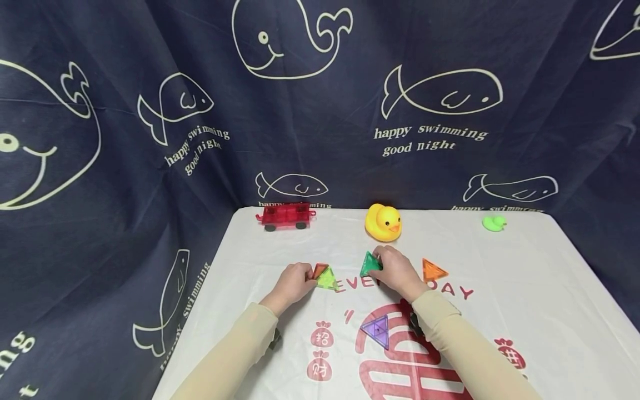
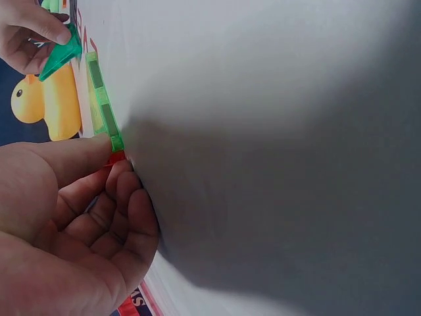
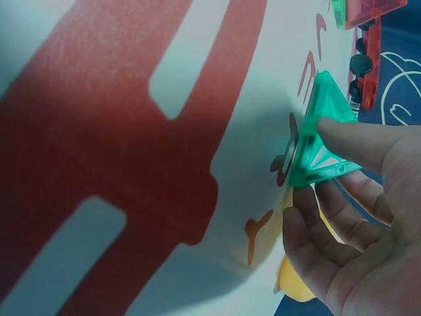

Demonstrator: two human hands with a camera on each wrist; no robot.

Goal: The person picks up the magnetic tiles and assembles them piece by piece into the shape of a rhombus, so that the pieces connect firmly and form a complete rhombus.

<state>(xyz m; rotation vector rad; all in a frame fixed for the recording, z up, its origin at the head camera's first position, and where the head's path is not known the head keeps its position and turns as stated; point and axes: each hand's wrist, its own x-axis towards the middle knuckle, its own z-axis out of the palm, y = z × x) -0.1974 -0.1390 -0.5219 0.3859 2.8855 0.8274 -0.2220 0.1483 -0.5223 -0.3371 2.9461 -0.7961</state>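
My left hand [image 1: 294, 284] pinches a red-orange translucent triangle tile [image 1: 320, 270] at its left edge. A lime-green triangle tile [image 1: 327, 279] lies against that tile, side by side; in the left wrist view the thumb tip is right at the lime tile's edge [image 2: 105, 105]. To the right, my right hand [image 1: 397, 270] grips a teal-green triangle tile [image 1: 369, 264] between thumb and fingers. In the right wrist view the teal tile [image 3: 322, 138] stands tilted close over the printed letters, the thumb on its face. A gap separates the teal tile from the two others.
An orange triangle tile [image 1: 433, 270] lies right of my right hand, a purple one [image 1: 377, 331] nearer me. Along the back stand a red wheeled cart [image 1: 286, 215], a yellow duck [image 1: 383, 222] and a small green duck [image 1: 494, 223]. Dark pieces [image 1: 416, 324] are partly hidden by my sleeves.
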